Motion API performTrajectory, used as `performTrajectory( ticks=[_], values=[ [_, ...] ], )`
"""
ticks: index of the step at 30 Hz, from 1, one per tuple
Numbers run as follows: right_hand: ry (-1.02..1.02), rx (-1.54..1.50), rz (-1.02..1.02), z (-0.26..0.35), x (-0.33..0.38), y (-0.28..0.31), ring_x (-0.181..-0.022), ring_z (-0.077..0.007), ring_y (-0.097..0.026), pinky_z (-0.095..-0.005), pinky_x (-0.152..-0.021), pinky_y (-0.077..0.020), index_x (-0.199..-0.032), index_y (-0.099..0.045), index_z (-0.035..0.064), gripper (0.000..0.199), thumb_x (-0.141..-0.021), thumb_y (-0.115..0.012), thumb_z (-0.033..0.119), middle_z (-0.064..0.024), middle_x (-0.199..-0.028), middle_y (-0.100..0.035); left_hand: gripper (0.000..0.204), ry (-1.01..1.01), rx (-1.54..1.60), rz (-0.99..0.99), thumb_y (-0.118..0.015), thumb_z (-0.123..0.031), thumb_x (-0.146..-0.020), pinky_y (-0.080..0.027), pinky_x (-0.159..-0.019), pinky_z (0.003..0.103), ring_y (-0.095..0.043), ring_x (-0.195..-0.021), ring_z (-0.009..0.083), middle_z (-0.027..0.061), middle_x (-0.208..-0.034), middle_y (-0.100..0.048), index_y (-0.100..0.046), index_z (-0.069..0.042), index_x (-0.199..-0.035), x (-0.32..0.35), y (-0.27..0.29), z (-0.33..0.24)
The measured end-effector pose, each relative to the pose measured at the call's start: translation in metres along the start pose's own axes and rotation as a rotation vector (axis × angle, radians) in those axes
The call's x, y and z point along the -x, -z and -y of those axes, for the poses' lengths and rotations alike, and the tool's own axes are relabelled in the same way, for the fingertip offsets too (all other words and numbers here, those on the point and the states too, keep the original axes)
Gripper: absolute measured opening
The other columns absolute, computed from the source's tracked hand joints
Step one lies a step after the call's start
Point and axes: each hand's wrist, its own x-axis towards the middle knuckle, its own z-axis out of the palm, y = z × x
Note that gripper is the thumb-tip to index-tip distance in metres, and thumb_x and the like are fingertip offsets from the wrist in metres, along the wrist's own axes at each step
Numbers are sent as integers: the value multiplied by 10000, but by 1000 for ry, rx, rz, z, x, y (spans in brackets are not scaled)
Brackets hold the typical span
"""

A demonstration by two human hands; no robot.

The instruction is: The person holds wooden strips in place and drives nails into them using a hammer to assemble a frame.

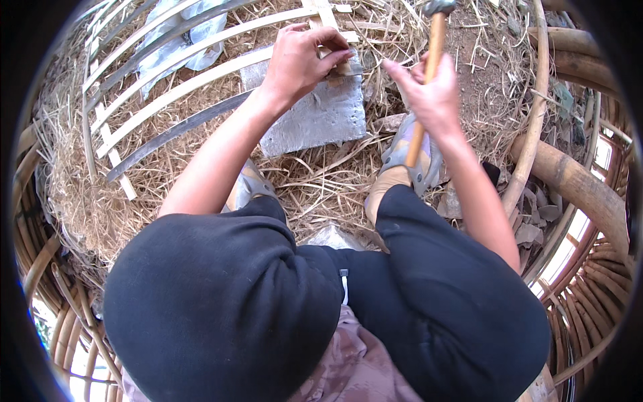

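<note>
My right hand point(432, 90) grips the wooden handle of a hammer point(429, 67), held upright with its metal head at the top edge of the picture. My left hand point(301, 57) pinches a small piece against pale bamboo slats point(201, 77) where they cross over a flat grey stone block point(321, 114). What the fingers pinch is too small to tell. The slats form a curved lattice running to the left. Both hands are close together above the block.
Dry straw point(87, 194) covers the ground. A dark curved blade-like strip point(174, 134) lies under the slats. Thick bamboo poles point(576, 187) and curved cane frames point(589, 288) ring the right and lower edges. My black-clad knees point(228, 301) and sandalled feet point(402, 161) fill the foreground.
</note>
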Motion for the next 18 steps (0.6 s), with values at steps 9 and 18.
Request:
performTrajectory(
  ticks=[9, 18],
  values=[
    [-90, -9, -41, -51, -7, -62, -690, -149, -671, -294, -648, -560, -947, -525, -7, 747, -663, -939, 547, -72, -767, -666, 154, -20, 39, 2, -810, -183, -826, -507, -926, 367, -727, -847, 197, 42, -887, -761, -762, -84, -934, 0, -9, 5],
    [-213, -171, 71, -35, -7, -45, -601, -52, -600, -194, -427, -449, -1072, -479, 37, 528, -814, -888, 248, -64, -921, -678, 120, -210, -217, -40, -804, -135, -821, -440, -1022, 403, -716, -959, 181, 20, -948, -763, -740, -117, -920, 29, 23, -3]
  ],
)
